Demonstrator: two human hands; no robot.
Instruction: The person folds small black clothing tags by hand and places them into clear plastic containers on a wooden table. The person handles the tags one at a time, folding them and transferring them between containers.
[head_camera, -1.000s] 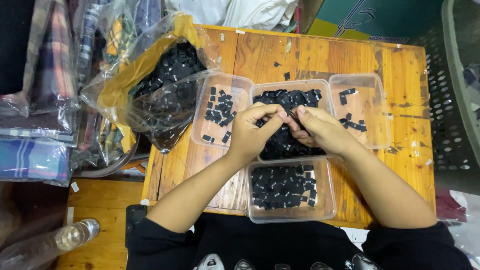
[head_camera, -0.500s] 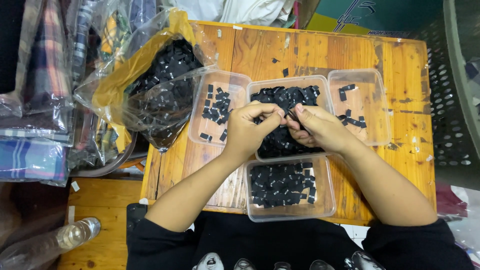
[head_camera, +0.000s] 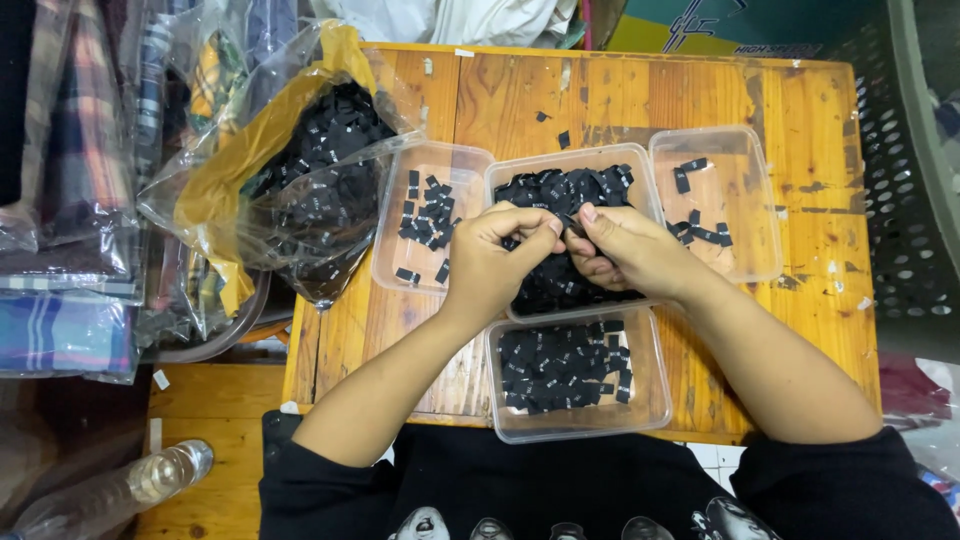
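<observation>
Both hands meet over the middle tub (head_camera: 640, 170): the left hand (head_camera: 495, 255) and right hand (head_camera: 630, 250) pinch one small black tag (head_camera: 568, 222) between their fingertips. The near tub (head_camera: 655, 400) holds a flat layer of tags, the left tub (head_camera: 395, 270) some, the right tub (head_camera: 765, 250) only a few. The clear bag (head_camera: 300, 215) with a yellow band at the surface's (head_camera: 800, 100) left edge is heaped full, so I judge most remains.

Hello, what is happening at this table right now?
A person sits at a wooden table and pinches small black labels between both hands, left hand and right hand, over the middle tub, which is heaped with them. Three more clear tubs hold labels: a left tub, a right tub with few, and a near tub with a flat layer. A plastic bag of labels lies open at the left.
</observation>
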